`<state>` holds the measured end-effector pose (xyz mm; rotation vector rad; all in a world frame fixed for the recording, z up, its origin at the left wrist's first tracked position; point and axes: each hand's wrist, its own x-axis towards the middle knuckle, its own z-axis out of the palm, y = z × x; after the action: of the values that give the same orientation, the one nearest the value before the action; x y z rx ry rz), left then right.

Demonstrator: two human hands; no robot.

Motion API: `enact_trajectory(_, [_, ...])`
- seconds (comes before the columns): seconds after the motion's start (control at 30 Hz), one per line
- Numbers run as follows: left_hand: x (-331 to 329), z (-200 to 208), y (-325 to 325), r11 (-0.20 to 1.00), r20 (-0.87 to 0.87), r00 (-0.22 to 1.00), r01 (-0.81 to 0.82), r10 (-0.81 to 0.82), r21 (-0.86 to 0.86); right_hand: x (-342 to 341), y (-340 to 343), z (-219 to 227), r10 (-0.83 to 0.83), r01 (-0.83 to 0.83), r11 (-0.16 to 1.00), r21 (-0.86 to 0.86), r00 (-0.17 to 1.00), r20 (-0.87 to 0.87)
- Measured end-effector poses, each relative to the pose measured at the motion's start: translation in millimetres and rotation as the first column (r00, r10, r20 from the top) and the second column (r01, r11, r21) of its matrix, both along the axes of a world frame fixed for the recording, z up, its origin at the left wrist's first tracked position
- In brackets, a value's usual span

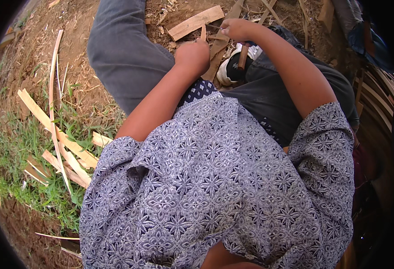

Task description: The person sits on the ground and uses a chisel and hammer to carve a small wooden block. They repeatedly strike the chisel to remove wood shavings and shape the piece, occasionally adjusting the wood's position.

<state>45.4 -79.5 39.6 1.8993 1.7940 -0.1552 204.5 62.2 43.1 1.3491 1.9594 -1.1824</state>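
Observation:
My left hand [192, 57] is closed around a short, pale wooden strip [203, 32], whose tip sticks up past the fingers. Just to its right, my right hand [239, 30] grips a knife, its thin dark blade [213, 26] pointing left toward the strip. The fingers hide most of the knife's handle. Beyond both hands, a broad, flat piece of light wood [196, 23] lies on the ground. Below my right hand, a brown wooden stick-like piece [242, 58] shows in front of a white-and-black shoe [228, 71]; whether it joins the knife cannot be made out.
My legs in dark trousers [125, 54] frame the work spot. A longer board [217, 54] runs between them. Split pale strips [58, 127] lie on grass at the left. Shavings litter the brown soil [78, 27]. More strips [378, 96] are stacked at the far right.

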Motion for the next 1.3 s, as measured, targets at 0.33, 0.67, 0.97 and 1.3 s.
enact_trajectory(0.33, [-0.9,-3.9,2.0,1.0,0.008,1.0,-0.013,0.013,-0.01,-13.5,-18.2,-25.7,-0.103,0.1,0.986,0.134,0.995,0.018])
enact_trajectory(0.67, [-2.4,-0.6,1.9,0.998,0.01,0.999,-0.046,0.046,-0.041,-1.4,-1.8,-4.2,-0.035,0.035,0.999,-0.02,0.999,-0.013])
enact_trajectory(0.97, [-4.3,-2.2,-0.8,0.998,0.004,0.999,-0.044,0.044,-0.04,-14.3,-7.8,-0.3,-0.035,0.034,0.999,0.021,0.999,0.033])
enact_trajectory(1.3, [-3.0,-0.8,7.5,0.996,0.023,0.997,-0.075,0.076,-0.044,-24.1,-11.5,-45.3,-0.101,0.094,0.985,0.147,0.994,0.041])
